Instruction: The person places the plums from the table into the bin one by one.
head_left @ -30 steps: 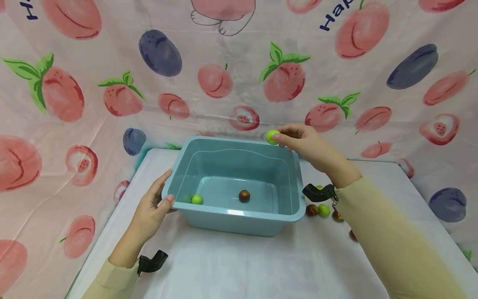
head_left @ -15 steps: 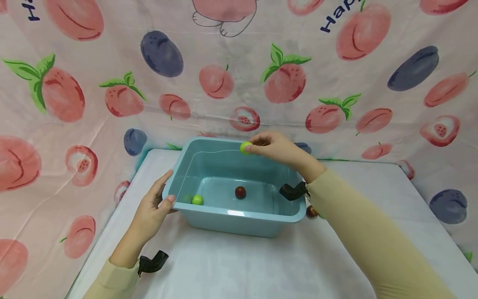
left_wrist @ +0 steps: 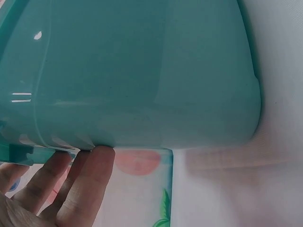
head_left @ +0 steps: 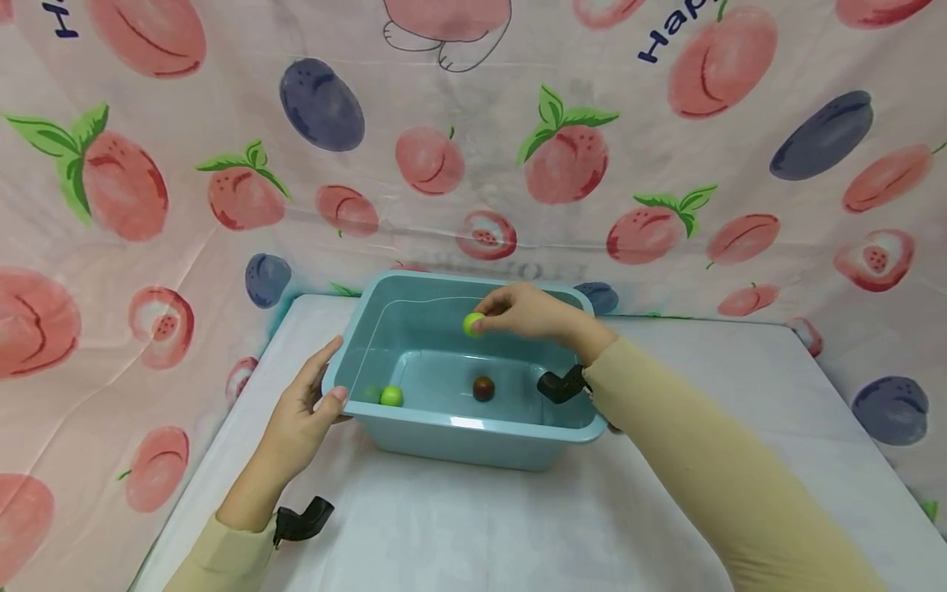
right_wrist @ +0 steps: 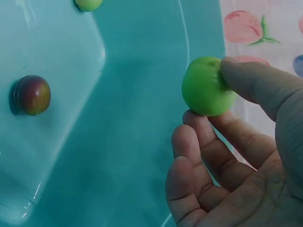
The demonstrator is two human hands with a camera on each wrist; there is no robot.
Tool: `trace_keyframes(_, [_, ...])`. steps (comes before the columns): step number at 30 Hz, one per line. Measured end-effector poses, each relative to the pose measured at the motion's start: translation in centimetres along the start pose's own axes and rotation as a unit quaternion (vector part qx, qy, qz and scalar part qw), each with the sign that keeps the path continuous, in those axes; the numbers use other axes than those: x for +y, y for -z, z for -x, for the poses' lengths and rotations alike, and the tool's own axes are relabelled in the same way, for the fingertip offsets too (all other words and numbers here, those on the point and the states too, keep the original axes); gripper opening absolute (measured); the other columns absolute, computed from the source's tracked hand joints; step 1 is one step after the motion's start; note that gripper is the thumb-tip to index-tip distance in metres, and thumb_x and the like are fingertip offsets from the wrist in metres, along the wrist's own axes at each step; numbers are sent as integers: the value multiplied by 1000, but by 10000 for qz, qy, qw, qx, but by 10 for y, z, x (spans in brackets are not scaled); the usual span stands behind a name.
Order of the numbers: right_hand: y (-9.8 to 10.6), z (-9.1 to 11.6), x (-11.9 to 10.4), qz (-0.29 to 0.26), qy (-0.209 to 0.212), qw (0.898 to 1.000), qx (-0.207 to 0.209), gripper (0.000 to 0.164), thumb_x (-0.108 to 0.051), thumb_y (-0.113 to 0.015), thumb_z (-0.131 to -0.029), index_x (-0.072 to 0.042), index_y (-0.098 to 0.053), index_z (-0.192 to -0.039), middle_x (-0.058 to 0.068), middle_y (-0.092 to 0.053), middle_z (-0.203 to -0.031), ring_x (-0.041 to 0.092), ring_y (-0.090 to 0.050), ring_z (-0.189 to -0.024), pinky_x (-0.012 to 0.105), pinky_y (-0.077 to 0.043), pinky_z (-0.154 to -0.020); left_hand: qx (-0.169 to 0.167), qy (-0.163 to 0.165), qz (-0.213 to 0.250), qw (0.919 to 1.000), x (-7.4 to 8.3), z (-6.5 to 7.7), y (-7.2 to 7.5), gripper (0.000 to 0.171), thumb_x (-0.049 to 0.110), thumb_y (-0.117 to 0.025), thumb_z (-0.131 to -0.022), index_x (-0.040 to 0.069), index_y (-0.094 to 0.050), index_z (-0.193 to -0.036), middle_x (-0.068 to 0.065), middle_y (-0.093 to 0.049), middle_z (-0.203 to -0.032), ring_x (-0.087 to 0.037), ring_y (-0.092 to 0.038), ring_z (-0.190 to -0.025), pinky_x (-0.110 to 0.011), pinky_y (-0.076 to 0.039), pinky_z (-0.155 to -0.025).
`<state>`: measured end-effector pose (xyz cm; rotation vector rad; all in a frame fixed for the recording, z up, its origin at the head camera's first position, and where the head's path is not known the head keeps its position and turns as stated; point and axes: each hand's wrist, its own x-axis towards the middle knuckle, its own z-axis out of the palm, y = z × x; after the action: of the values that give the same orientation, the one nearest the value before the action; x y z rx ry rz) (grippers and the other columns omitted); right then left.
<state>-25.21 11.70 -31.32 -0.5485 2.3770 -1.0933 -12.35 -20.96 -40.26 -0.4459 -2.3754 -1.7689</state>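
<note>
My left hand (head_left: 299, 419) grips the left end of a blue-green plastic basin (head_left: 473, 425), thumb on the rim. In the left wrist view its fingers (left_wrist: 90, 184) touch the basin's outer wall from outside. Over the basin's inside, my right hand (head_left: 528, 312) pinches a small round green fruit (right_wrist: 206, 87) between thumb and fingertips, apart from the floor. Two more fruits lie on the basin floor. One is a red-brown fruit (head_left: 484, 388) near the middle; the other, a green fruit (head_left: 391, 396), is at the front left.
The basin stands on a white-covered table (head_left: 444, 526). A fruit-printed cloth (head_left: 444, 99) hangs close behind it. My right sleeve (head_left: 688, 436) crosses the table right of the basin, hiding most of what lies there.
My right hand has carried the green fruit leftward from the basin's back right rim, then lower into the basin's opening. The red-brown fruit has shifted slightly on the floor. My left hand stays put.
</note>
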Motion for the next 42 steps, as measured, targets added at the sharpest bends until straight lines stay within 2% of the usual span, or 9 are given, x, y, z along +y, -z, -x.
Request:
trace_keyframes(11, [-4,-2,2,233,-114,9994,-219,24,-34,-71,-88,-19,-71,-107,0,-67,-101,21,-56,-101,40,-45,-93,13,-12,13,10000,1,0,-1,62,6,-53,-97,25,-32,-152,-20,-52,-131,-36,-56,-106,-39,-58,-72])
trace_keyframes(25, [-5,-6,3,395,-266,9979,-447,26,-28,-72,-88,-16,-69,-111,1,-67,-101,21,-57,-98,38,-47,-89,27,-11,0,10000,0,0,-1,63,7,-53,-97,27,-32,-152,-19,-51,-132,-33,-56,-105,-37,-58,-71])
trace_keyframes(32, [-5,-6,2,347,-381,9975,-486,32,-29,-72,-88,-16,-65,-117,0,-68,-102,18,-58,-102,41,-45,-95,31,12,46,10000,-1,1,-1,62,6,-53,-97,25,-32,-152,-19,-52,-131,-32,-57,-104,-35,-58,-71])
trace_keyframes(36, [2,0,-1,149,-374,9984,-401,34,-32,-71,-89,-19,-63,-120,0,-67,-107,18,-58,-106,43,-44,-97,39,33,45,10000,0,0,0,62,7,-53,-97,25,-32,-152,-20,-52,-129,-33,-57,-104,-37,-58,-71])
trace_keyframes(42, [26,23,-2,-161,-24,9999,-24,48,-39,-70,-88,-17,-59,-129,2,-60,-119,21,-54,-112,47,-42,-99,31,26,37,10000,0,-1,0,62,8,-53,-97,26,-32,-152,-20,-52,-129,-36,-56,-105,-38,-58,-70])
